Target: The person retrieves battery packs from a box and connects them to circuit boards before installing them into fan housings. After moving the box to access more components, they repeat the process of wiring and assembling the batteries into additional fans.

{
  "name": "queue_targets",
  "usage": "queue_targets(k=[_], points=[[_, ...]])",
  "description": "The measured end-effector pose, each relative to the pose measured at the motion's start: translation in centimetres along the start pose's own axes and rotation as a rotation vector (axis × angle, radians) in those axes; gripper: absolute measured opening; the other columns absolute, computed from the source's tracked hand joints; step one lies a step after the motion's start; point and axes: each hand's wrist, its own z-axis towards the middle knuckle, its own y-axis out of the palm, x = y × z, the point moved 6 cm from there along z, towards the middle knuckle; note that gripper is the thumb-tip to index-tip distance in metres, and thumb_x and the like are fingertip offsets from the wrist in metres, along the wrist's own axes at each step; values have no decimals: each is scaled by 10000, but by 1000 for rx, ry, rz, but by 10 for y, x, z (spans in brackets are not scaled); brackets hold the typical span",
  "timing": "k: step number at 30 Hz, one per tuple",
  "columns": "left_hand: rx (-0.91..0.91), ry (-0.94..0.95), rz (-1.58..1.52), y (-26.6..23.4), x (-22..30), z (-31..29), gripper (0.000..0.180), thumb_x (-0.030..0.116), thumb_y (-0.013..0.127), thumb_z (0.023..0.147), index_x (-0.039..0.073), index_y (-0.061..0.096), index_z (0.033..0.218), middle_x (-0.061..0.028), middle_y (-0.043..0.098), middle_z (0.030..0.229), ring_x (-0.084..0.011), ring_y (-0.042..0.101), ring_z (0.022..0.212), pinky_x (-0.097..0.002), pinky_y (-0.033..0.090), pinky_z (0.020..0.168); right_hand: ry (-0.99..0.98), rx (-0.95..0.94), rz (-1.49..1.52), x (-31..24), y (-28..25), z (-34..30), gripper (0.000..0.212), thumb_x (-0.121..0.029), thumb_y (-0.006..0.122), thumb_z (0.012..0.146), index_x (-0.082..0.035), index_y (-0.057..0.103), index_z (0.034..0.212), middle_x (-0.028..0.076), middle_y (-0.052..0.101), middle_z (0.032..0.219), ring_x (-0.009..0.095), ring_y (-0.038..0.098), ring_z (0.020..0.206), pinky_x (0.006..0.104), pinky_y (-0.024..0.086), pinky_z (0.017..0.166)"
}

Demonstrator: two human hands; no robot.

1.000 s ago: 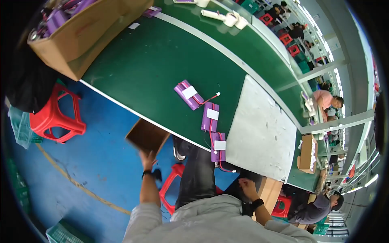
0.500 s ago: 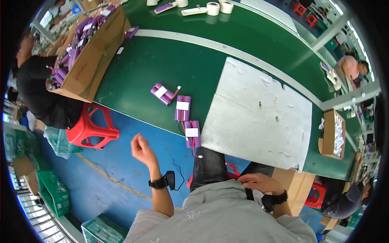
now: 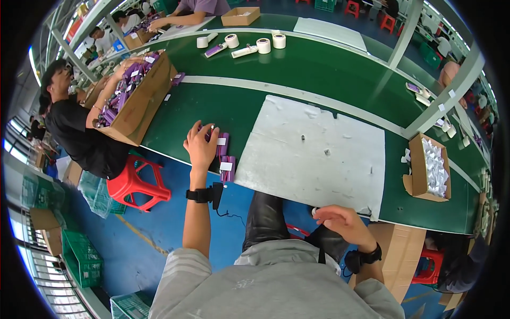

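Observation:
My left hand (image 3: 201, 148) is raised over the near edge of the green table (image 3: 255, 101), fingers apart, right at a short row of purple packs with white labels (image 3: 224, 154). It covers the leftmost pack; whether it touches it I cannot tell. My right hand (image 3: 342, 222) hangs low by my thigh, just under the table's front edge, fingers loosely curled around nothing I can see. A grey-white mat (image 3: 313, 151) lies on the table between both hands.
A large cardboard box of purple packs (image 3: 135, 93) stands at the table's left, with a person in black reaching into it. Tape rolls (image 3: 264, 45) lie at the back. A small box of white pieces (image 3: 430, 167) sits at the right. A red stool (image 3: 135, 183) stands below.
My left hand has risen from over the blue floor up to the purple packs at the table edge. My view has swung, bringing the table closer. The right hand stayed near my thigh.

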Motion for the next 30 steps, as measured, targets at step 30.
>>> queue_targets(k=[30], points=[[-2, -244, -695, -19, 17, -68, 455, 164, 727, 814, 2, 567, 1208, -117, 660, 893, -153, 613, 729, -292, 491, 627, -270, 330, -20, -15, -159, 116, 187, -143, 576, 933, -7, 605, 1058, 34, 609, 787, 83, 576, 626, 226, 466, 503]])
